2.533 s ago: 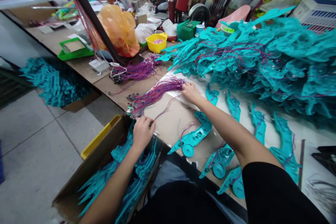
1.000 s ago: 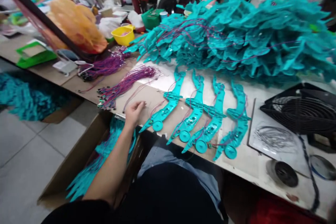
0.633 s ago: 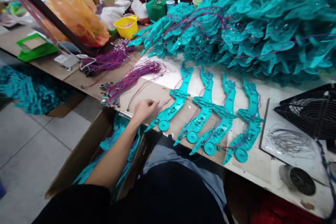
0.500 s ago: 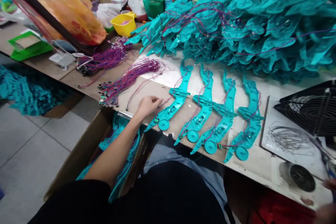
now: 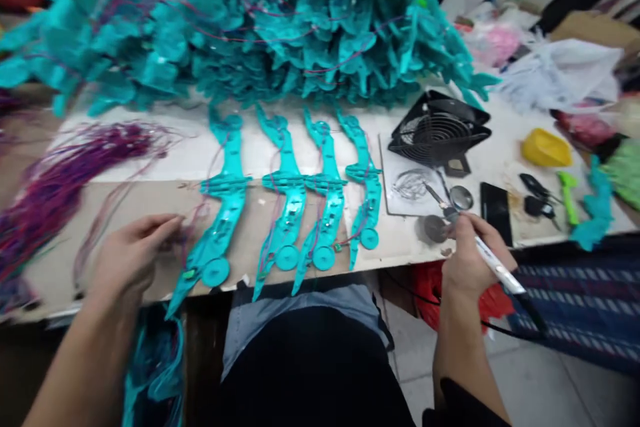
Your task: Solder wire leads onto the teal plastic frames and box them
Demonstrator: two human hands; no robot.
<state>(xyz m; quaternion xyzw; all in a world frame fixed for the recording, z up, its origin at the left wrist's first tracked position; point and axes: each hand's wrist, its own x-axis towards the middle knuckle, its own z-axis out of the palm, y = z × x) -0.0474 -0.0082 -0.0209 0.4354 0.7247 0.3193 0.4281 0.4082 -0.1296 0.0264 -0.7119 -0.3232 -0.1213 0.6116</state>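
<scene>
My right hand (image 5: 475, 257) is closed around a soldering iron (image 5: 497, 267) with a white handle, its tip pointing up and left over the white board. My left hand (image 5: 133, 250) pinches thin pink and purple wires (image 5: 193, 221) at the left side of the nearest teal plastic piece (image 5: 223, 210). Several such long, curved teal pieces lie side by side, each with a round disc at its lower end and wires along it. On the leftmost one, a small green board (image 5: 189, 274) sits near the lower tip. The exact grip of my left fingertips is blurred.
Teal parts are heaped high (image 5: 300, 27) at the back. A bundle of purple wires (image 5: 75, 180) lies left. To the right are a black fan (image 5: 435, 130), a white board (image 5: 407, 203) with a wire tangle, a round tin (image 5: 431, 229), a black phone (image 5: 496, 213) and a yellow container (image 5: 546, 147).
The view has swung right. My right hand, blurred at the edge before, now shows fully with the soldering iron. My left hand stays pinched beside the leftmost teal piece.
</scene>
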